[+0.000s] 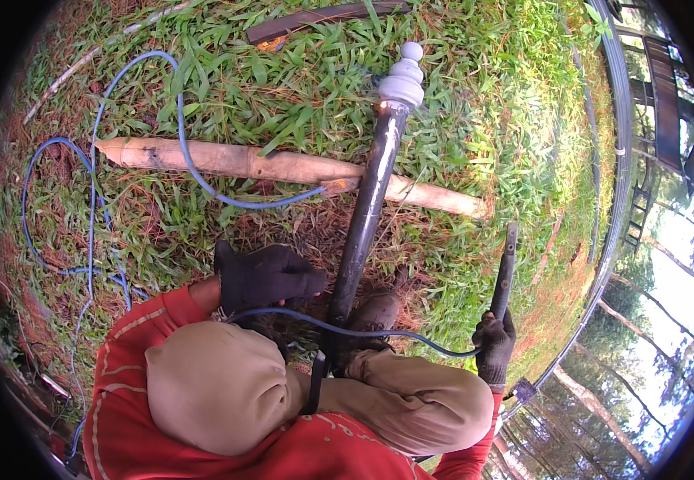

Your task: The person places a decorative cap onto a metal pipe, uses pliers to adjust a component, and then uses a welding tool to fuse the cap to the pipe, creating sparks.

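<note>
A black metal post with a grey ball-shaped finial slants away from between my legs. Its far part lies across a bamboo pole. An orange spot and a little haze show where finial and post meet. My left hand, in a dark glove, has its fingers curled just left of the post; whatever may be in them is hidden. My right hand, gloved too, is closed around a long dark bar with holes, pointing away from me. A blue cable runs across my legs to that hand.
More blue cable loops over the grass at the left, and one end reaches the bamboo. A dark strip lies at the far side. My boot is beside the post. Black pipes curve along the right, with trees beyond.
</note>
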`<state>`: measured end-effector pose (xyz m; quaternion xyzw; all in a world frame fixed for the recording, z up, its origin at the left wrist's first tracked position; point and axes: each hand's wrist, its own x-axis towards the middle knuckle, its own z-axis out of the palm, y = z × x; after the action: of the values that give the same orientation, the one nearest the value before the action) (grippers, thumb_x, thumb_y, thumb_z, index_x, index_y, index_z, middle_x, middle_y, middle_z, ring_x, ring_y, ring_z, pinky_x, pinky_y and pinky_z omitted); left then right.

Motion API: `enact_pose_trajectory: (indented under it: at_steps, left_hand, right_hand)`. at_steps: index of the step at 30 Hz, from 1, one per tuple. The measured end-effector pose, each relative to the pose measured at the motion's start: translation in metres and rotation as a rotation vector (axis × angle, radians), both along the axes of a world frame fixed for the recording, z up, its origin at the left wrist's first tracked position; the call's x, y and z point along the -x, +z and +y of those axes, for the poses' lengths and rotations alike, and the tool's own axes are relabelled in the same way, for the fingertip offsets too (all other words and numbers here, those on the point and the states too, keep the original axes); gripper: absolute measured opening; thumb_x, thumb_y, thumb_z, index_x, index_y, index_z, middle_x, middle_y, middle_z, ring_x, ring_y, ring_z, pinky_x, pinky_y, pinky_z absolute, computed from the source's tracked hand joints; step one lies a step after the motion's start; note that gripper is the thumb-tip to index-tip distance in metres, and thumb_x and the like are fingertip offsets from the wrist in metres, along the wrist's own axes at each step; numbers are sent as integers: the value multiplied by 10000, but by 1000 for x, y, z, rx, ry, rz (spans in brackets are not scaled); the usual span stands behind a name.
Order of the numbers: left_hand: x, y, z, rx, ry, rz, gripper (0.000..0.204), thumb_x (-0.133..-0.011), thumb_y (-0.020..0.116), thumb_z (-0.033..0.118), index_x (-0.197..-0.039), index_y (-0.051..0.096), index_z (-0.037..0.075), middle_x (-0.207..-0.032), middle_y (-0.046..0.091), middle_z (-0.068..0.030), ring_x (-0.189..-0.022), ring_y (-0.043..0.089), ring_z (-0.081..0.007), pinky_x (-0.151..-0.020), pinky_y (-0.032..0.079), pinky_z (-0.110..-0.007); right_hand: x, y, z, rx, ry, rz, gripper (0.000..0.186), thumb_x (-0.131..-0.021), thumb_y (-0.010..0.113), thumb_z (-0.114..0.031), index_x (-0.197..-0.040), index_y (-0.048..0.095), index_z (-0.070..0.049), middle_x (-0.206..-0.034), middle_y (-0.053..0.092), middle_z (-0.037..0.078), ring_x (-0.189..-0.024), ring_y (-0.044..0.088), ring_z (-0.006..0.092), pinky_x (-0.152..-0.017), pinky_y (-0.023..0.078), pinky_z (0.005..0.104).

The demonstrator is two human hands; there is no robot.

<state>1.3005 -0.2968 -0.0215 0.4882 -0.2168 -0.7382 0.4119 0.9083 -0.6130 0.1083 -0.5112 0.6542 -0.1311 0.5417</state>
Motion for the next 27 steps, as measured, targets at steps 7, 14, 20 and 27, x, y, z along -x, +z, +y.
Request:
enact_pose_trajectory:
  at_steps: [7,14,20,27]
  left_hand:
    - [-19,55,-48,348,-336,-335,477,-1085,663,492,-1062,756,25,-889,727,-83,-774,684,-178,-697,534,-372]
    - [29,50,-143,1103,-589,-1142,446,-839,792,305,-1222,733,83,-992,759,-65,-854,738,-229,-694,533,-447]
    - [69,30,-229,885,-1026,-1442,328,-757,805,273,-1043,817,113,-854,766,-36,-767,742,-234,-571,483,-473]
    - [83,-45,-252,633,-1115,-1666,153,-718,812,263,-811,839,144,-692,735,-12,-652,720,-240,-474,418,-457]
  right_hand:
    - [164,-87,87,-243,-194,-64,201,-1077,593,-177,-1222,626,-42,-985,675,95,-804,661,166,-653,533,275]
    - [195,-106,182,-271,-427,28,247,-1032,627,-142,-1249,593,-28,-948,658,86,-741,635,167,-595,509,290]
    - [168,-121,175,-232,-453,-21,308,-994,656,-113,-1272,564,-17,-916,644,78,-688,612,168,-545,488,303]
    - [129,-144,107,-110,-416,-68,391,-949,689,-79,-1299,531,-4,-878,627,69,-625,586,168,-487,464,318]
